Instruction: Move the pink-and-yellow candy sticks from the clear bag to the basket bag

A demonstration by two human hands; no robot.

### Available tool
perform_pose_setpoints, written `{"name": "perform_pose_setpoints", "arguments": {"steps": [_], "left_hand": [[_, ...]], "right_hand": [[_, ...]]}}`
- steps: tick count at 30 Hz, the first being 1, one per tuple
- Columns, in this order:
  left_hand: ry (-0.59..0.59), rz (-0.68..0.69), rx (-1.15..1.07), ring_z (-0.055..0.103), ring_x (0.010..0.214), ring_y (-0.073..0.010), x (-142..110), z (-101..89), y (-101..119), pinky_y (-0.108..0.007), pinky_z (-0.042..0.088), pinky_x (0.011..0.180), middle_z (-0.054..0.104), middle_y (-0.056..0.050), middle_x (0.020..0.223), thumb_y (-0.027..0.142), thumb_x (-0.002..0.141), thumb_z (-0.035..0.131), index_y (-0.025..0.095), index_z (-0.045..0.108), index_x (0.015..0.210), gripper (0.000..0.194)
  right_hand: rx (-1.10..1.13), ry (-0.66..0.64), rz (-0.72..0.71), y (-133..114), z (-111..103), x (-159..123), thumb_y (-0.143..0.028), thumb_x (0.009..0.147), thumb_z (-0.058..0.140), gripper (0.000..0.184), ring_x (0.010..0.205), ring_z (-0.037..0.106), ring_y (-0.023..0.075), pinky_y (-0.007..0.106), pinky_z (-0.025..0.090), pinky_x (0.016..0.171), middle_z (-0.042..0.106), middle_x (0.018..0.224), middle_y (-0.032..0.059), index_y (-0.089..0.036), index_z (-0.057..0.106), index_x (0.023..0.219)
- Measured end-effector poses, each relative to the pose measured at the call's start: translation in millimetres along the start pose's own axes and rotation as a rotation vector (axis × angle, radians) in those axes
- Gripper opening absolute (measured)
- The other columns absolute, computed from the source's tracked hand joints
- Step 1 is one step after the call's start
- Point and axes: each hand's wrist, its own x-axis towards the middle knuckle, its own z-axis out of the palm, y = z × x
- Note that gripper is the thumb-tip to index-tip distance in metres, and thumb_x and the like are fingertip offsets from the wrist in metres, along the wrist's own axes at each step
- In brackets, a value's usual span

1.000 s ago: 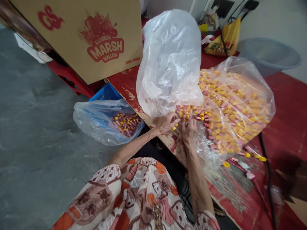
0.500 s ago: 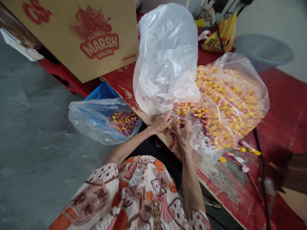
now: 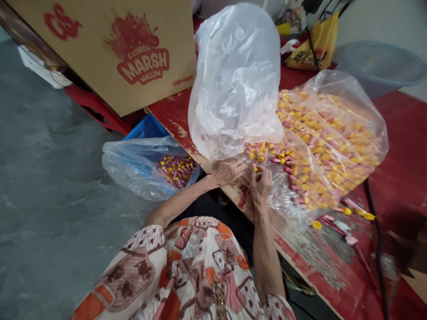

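Observation:
Both my hands work close together at the table edge, in front of the loose pieces. My right hand (image 3: 262, 183) has its fingers bent in a pinch at a small pink tube with a yellow cap (image 3: 255, 167). Just to its left, my left hand (image 3: 230, 172) has its fingers bent and pressed together, pointing at the right hand; whatever they hold is hidden. Several more capped pink tubes (image 3: 260, 151) lie right beyond my fingers. They spill from a large clear bag (image 3: 360, 111) full of the same pieces, on the right.
A white translucent bag (image 3: 236, 80) stands upright ahead. Left of the red table (image 3: 396, 146), a blue crate (image 3: 147, 126) lined with plastic holds more pieces. Behind it is a marshmallow carton (image 3: 96, 66). A black cable (image 3: 376, 240) crosses at right; a pale basin (image 3: 380, 66) stands behind.
My left hand has shifted slightly right, its fingers closer to the right hand. The capped tube now shows above my right fingers. The whole view has slid a little.

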Motion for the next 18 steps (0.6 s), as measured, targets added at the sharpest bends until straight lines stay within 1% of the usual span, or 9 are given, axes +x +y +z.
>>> {"name": "perform_pose_setpoints", "arguments": {"steps": [2,4,6,8,11,12,14,16,18], "left_hand": [[0.073,-0.031,-0.042,0.079,0.120,-0.0251,-19.5,-7.9,-14.5,-0.032,0.065,0.100,0.083,-0.011,0.128,0.023,0.118,0.058,0.024,0.077,0.122,0.020],[0.180,-0.130,-0.040,0.079,0.121,-0.0258,-52.5,-20.8,-36.1,-0.035,0.065,0.099,0.081,-0.012,0.127,0.023,0.120,0.055,0.025,0.076,0.125,0.022],[0.249,-0.234,0.030,0.078,0.117,-0.0298,-92.5,-37.4,-62.1,-0.042,0.064,0.100,0.080,-0.015,0.122,0.023,0.120,0.052,0.023,0.075,0.122,0.023],[0.333,-0.365,0.164,0.075,0.111,-0.0327,-128.7,-53.9,-86.7,-0.048,0.063,0.104,0.079,-0.015,0.117,0.029,0.117,0.059,0.024,0.074,0.114,0.016],[0.447,-0.437,0.259,0.073,0.112,-0.0335,-154.3,-67.7,-108.1,-0.050,0.062,0.107,0.077,-0.014,0.119,0.035,0.114,0.065,0.026,0.074,0.115,0.013],[0.472,-0.408,0.238,0.073,0.114,-0.0330,-151.9,-67.5,-110.7,-0.050,0.062,0.108,0.077,-0.014,0.121,0.035,0.115,0.064,0.027,0.074,0.117,0.013],[0.488,-0.324,0.159,0.074,0.117,-0.0314,-129.8,-60.0,-112.6,-0.048,0.062,0.109,0.078,-0.013,0.123,0.033,0.117,0.061,0.026,0.075,0.120,0.015],[0.443,-0.291,0.080,0.075,0.118,-0.0302,-89.8,-46.2,-115.2,-0.046,0.062,0.110,0.079,-0.012,0.122,0.028,0.118,0.059,0.024,0.076,0.122,0.018],[0.359,-0.330,0.024,0.076,0.116,-0.0295,-41.8,-31.8,-121.6,-0.045,0.063,0.109,0.080,-0.013,0.117,0.023,0.116,0.059,0.022,0.077,0.119,0.019]], "right_hand": [[0.011,0.069,0.035,-2.0,-0.3,-1.5,-0.055,0.111,0.048,0.043,0.082,0.064,0.0250,0.042,0.058,0.083,0.073,0.106,0.0122,-0.021,0.074,0.118],[0.043,0.100,0.069,-3.3,-0.4,-2.9,-0.058,0.111,0.048,0.045,0.081,0.064,0.0247,0.042,0.058,0.083,0.075,0.104,0.0120,-0.021,0.073,0.117],[0.078,0.075,0.095,-4.0,-0.3,-3.3,-0.061,0.112,0.048,0.048,0.082,0.066,0.0252,0.042,0.058,0.085,0.076,0.102,0.0117,-0.021,0.073,0.115],[0.102,0.039,0.120,-4.8,-0.4,-3.3,-0.062,0.113,0.048,0.048,0.085,0.067,0.0260,0.043,0.058,0.087,0.077,0.104,0.0120,-0.021,0.073,0.114],[0.099,0.028,0.127,-7.4,-1.2,-3.6,-0.062,0.115,0.046,0.049,0.088,0.068,0.0274,0.044,0.058,0.088,0.077,0.108,0.0135,-0.021,0.075,0.117],[0.091,0.026,0.118,-8.4,-1.7,-3.9,-0.062,0.116,0.045,0.050,0.089,0.068,0.0278,0.044,0.058,0.088,0.077,0.108,0.0138,-0.021,0.075,0.117],[0.074,0.015,0.103,-9.8,-2.7,-4.4,-0.062,0.118,0.043,0.052,0.091,0.069,0.0286,0.045,0.058,0.089,0.076,0.107,0.0137,-0.022,0.076,0.117],[0.074,0.010,0.097,-9.9,-3.5,-4.6,-0.064,0.118,0.043,0.054,0.089,0.069,0.0286,0.044,0.057,0.087,0.075,0.103,0.0125,-0.022,0.076,0.115],[0.092,0.020,0.100,-9.0,-4.0,-4.6,-0.066,0.118,0.045,0.055,0.084,0.067,0.0277,0.043,0.056,0.084,0.074,0.099,0.0109,-0.021,0.077,0.114]]}}
